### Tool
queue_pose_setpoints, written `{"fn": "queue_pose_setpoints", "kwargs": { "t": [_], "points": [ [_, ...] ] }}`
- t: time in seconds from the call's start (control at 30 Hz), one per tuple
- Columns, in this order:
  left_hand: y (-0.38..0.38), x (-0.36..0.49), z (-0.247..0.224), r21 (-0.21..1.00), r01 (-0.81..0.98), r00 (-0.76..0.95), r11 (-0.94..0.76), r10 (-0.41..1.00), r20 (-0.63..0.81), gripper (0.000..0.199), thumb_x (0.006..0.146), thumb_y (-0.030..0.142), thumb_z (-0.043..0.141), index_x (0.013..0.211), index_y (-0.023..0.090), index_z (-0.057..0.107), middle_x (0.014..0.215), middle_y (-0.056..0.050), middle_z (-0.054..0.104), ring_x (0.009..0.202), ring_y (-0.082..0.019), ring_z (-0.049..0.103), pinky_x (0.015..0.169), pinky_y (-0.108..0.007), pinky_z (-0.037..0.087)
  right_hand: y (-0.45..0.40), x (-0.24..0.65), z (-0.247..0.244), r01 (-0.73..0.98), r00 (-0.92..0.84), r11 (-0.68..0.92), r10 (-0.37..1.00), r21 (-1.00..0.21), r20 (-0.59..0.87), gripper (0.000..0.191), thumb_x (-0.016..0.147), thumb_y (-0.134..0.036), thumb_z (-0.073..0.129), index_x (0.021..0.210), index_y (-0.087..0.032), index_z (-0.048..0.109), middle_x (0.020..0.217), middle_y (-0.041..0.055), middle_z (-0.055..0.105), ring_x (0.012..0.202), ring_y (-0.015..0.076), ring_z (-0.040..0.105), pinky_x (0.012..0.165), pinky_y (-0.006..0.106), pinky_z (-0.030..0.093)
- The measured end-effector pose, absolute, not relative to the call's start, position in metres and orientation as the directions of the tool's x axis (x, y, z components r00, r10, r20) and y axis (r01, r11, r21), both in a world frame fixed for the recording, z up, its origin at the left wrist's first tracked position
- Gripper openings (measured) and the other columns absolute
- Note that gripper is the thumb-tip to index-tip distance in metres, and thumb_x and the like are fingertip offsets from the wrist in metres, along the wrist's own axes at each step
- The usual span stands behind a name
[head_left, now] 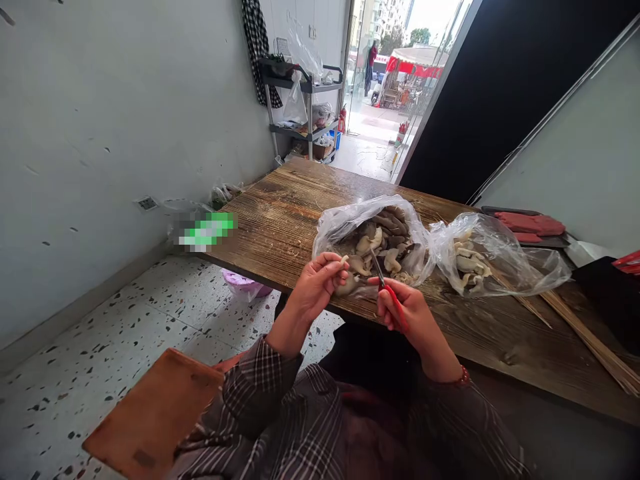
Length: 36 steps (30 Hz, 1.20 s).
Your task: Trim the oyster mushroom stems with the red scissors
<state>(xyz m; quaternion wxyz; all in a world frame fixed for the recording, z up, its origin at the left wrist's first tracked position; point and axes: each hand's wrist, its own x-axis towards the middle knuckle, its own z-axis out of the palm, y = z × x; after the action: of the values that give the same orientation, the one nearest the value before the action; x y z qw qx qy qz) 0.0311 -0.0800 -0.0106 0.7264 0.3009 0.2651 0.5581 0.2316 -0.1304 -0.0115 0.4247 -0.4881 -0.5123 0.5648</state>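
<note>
Pinched in the fingers of my left hand (320, 283) is a small pale piece of mushroom (344, 260). My right hand (407, 307) is closed round the red handles of a pair of scissors (393, 300), whose blades point up and away over the mushrooms. Just beyond both hands lies an opened clear plastic bag (337, 223) full of oyster mushrooms (393, 227), grey-brown and cream. To its right, a second clear bag (530, 267) contains pale mushroom pieces (470, 263).
The wooden table (270, 220) carries thin wooden sticks (590, 340) and a dark red item (530, 223) on the right. A purple bin (245, 283) stands under its left edge. An orange-brown stool (155, 413) is at lower left; a shelf cart (303, 87) stands behind.
</note>
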Motion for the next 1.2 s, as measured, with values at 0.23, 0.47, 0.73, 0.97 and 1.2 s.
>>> {"fn": "queue_pose_setpoints", "kwargs": {
  "t": [0.23, 0.47, 0.73, 0.97, 1.2],
  "points": [
    [-0.065, 0.007, -0.009, 0.757, -0.621, 0.177, 0.202, 0.977, -0.115, 0.027, 0.072, 0.035, 0.079, 0.074, 0.015, 0.061, 0.079, -0.001, 0.063, 0.064, -0.009, 0.058, 0.051, -0.020, 0.043, -0.124, 0.243, -0.043, -0.172, 0.033, -0.035, 0.999, -0.984, -0.041, 0.052, 0.080, -0.058, 0.077, 0.114, -0.019, 0.069, 0.064, -0.0048, 0.061, 0.045, 0.0056, 0.051, 0.040, 0.016, 0.044],
    [-0.055, 0.003, -0.022, 0.966, 0.235, 0.070, -0.109, 0.993, 0.095, 0.017, 0.078, 0.033, 0.070, 0.082, 0.016, 0.070, 0.065, 0.001, 0.053, 0.061, -0.012, 0.048, 0.058, -0.025, 0.037, -0.123, 0.247, -0.054, -0.229, 0.040, -0.032, 0.998, -0.973, -0.043, 0.052, 0.080, -0.057, 0.077, 0.115, -0.019, 0.068, 0.065, -0.0044, 0.061, 0.046, 0.0066, 0.051, 0.040, 0.017, 0.044],
    [-0.062, 0.014, -0.025, 0.522, 0.830, 0.177, -0.199, 0.980, 0.091, 0.019, 0.086, 0.038, 0.068, 0.086, 0.021, 0.074, 0.095, -0.007, 0.064, 0.089, -0.023, 0.063, 0.079, -0.033, 0.048, -0.123, 0.248, -0.059, -0.243, -0.003, -0.023, 1.000, -0.970, -0.023, 0.049, 0.084, -0.055, 0.074, 0.119, -0.020, 0.067, 0.066, -0.0044, 0.061, 0.048, 0.0066, 0.051, 0.042, 0.017, 0.044],
    [-0.062, 0.013, -0.028, 0.617, 0.746, 0.171, -0.250, 0.968, 0.185, 0.011, 0.083, 0.031, 0.070, 0.083, 0.020, 0.070, 0.092, -0.005, 0.063, 0.089, -0.021, 0.063, 0.082, -0.033, 0.048, -0.123, 0.249, -0.059, -0.253, -0.031, -0.031, 0.999, -0.967, -0.024, 0.049, 0.085, -0.054, 0.075, 0.119, -0.021, 0.067, 0.067, -0.0042, 0.061, 0.050, 0.0068, 0.052, 0.044, 0.017, 0.045],
    [-0.078, 0.014, -0.022, 0.544, 0.823, 0.164, -0.161, 0.986, 0.043, 0.023, 0.085, 0.042, 0.070, 0.082, 0.020, 0.064, 0.095, -0.005, 0.063, 0.085, -0.020, 0.062, 0.076, -0.031, 0.045, -0.124, 0.249, -0.058, -0.244, -0.032, -0.039, 0.999, -0.969, -0.032, 0.052, 0.082, -0.056, 0.076, 0.119, -0.020, 0.066, 0.067, -0.0041, 0.061, 0.049, 0.0067, 0.052, 0.044, 0.017, 0.044]
  ]
}}
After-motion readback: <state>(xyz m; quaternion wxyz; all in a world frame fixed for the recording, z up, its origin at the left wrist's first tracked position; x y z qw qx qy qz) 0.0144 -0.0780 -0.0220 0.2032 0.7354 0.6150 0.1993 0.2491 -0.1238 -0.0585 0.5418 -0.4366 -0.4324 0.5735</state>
